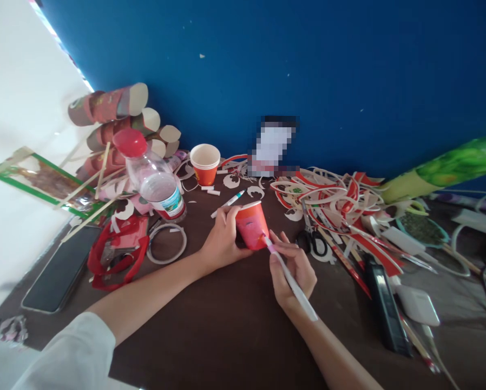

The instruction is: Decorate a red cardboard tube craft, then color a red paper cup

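white-sleeved left arm (145,298) nearest, lower left. red-capped clear plastic bottle (151,181) stands beyond it. left hand (222,238) clasping a red-orange tapered paper cup (251,226), slightly tilted, front and centre, right of bottle. right hand (297,268) gripping a slim white-barrelled marker (296,288), pink end at cup's lower right side. white-and-teal pen (230,202) lies just behind left hand.

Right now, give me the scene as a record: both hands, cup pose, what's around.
left hand: holding red cup
right hand: holding white marker, tip at cup's side
cup pose: tilted
behind cup: blue-ended marker, stacked cups
left side: bottle, phone
right side: scissors, paper strips
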The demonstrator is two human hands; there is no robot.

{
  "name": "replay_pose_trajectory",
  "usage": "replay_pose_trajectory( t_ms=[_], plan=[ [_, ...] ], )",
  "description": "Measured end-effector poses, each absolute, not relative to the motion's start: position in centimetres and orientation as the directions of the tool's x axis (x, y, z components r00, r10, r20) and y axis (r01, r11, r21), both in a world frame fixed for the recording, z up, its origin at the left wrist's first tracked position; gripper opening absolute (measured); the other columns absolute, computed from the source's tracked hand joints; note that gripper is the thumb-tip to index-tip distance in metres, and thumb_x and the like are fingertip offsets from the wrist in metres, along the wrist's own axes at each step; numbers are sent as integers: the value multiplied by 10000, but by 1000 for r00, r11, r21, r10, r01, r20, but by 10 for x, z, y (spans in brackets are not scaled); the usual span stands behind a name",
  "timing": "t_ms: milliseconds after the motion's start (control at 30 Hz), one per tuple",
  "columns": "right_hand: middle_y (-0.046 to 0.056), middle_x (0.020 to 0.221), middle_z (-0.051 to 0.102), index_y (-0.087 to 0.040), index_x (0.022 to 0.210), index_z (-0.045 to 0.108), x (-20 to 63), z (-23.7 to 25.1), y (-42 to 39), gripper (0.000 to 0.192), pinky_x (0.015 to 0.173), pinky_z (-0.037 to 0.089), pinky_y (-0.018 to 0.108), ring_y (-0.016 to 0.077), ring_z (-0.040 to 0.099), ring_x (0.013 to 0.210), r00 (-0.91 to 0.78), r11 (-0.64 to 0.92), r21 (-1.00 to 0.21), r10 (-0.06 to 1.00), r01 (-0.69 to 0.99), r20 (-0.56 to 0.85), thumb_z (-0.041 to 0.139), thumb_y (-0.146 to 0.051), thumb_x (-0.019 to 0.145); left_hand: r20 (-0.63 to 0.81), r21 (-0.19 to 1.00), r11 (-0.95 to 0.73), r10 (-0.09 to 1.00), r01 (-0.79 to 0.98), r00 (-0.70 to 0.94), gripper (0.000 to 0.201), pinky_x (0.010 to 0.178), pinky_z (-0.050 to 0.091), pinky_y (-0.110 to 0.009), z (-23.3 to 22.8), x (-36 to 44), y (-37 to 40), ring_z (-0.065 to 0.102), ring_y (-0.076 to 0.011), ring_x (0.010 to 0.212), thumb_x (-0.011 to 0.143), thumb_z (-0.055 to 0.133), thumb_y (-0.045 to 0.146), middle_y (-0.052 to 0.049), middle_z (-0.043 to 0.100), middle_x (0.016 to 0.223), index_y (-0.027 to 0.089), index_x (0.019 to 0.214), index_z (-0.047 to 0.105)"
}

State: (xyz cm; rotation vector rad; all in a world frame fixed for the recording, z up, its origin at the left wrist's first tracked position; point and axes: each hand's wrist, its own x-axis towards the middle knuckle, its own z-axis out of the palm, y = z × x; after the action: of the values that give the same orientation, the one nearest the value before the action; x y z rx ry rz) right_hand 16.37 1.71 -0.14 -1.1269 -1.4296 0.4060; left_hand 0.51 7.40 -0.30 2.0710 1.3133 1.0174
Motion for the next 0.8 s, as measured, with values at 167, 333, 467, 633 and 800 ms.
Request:
replay_pose_trajectory(
  t_ms=[167, 333, 467, 633, 800],
  plan=[
    [37, 875, 701, -219, 927, 624, 164, -2, 16, 105, 1069, 413, 601, 307, 673, 1095, 129, 492, -774, 806, 398, 578, 572, -174, 848, 362, 709, -453, 892, 541, 272, 1058, 986, 444, -552, -2, 5, 74, 441, -352, 1214, 553, 881, 327, -153, 341, 1230, 199, 1355, 203],
    [47, 890, 683, -216, 936, 621, 163, -2, 17, 85, 1031, 458, 576, 297, 694, 1052, 226, 441, -836, 822, 328, 522, 561, -206, 878, 331, 719, -420, 907, 554, 260, 1053, 959, 457, -538, -2, 5, 73, 446, -352, 1200, 567, 869, 307, -156, 344, 1235, 203, 1365, 191],
    [43, 878, 685, -217, 934, 622, 164, -3, 16, 99, 1068, 407, 609, 297, 683, 1075, 139, 492, -776, 803, 395, 580, 571, -181, 858, 337, 720, -429, 903, 545, 265, 1067, 960, 455, -537, -2, 5, 74, 454, -350, 1194, 549, 876, 299, -148, 345, 1231, 214, 1363, 191],
    [52, 904, 699, -221, 929, 621, 163, -3, 15, 86, 1044, 444, 595, 305, 667, 1108, 186, 449, -815, 823, 366, 537, 561, -196, 872, 330, 721, -421, 907, 551, 262, 1071, 970, 454, -545, -2, 5, 74, 457, -353, 1197, 535, 878, 262, -150, 349, 1226, 203, 1363, 201],
    [41, 881, 693, -213, 911, 621, 163, -3, 16, 78, 1049, 437, 595, 304, 689, 1063, 162, 492, -783, 798, 381, 580, 571, -182, 860, 338, 714, -430, 903, 553, 265, 1076, 974, 455, -549, -2, 5, 74, 449, -356, 1206, 535, 880, 275, -151, 342, 1220, 189, 1362, 198]
  ],
)
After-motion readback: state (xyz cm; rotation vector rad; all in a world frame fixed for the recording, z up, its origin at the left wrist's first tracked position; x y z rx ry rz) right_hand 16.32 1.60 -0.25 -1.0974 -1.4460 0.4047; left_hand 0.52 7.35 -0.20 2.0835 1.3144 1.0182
